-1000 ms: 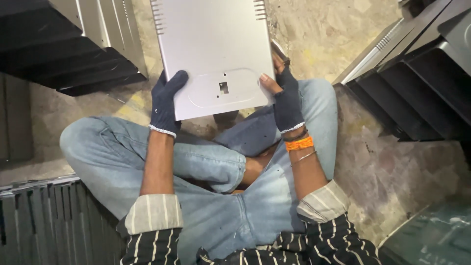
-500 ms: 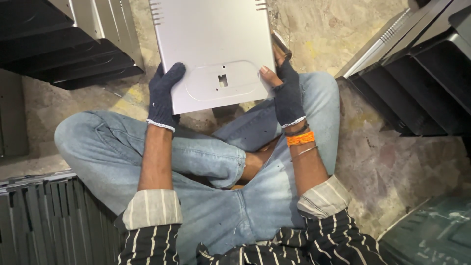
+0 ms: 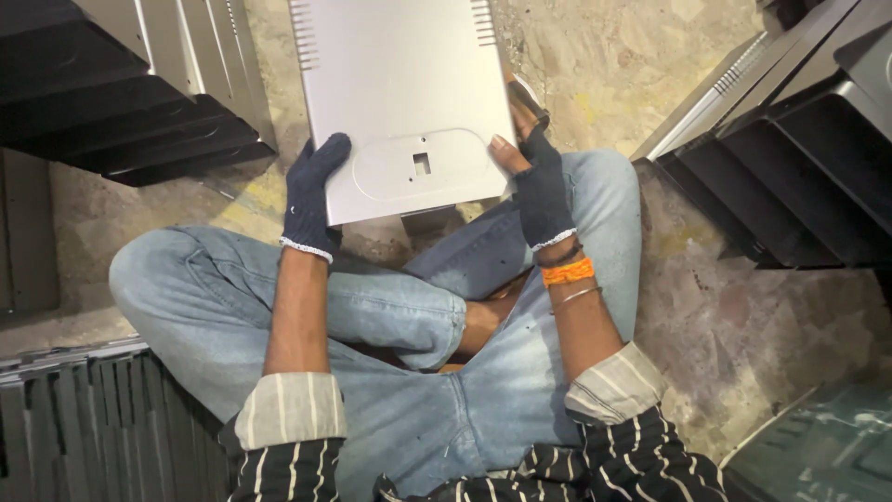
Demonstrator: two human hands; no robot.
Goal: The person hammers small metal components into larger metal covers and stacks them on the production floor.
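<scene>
The person sat cross-legged on the floor (image 3: 743, 307) and held a grey metal panel (image 3: 400, 93) above the knees. To keep it steady, both lower corners needed an even grip. The left hand (image 3: 311, 191) and right hand (image 3: 539, 186), gloved, were closed on those corners.

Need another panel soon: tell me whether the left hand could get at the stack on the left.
Probably yes: the stack lies beside the left hand with nothing between, but that hand grips the panel.
</scene>
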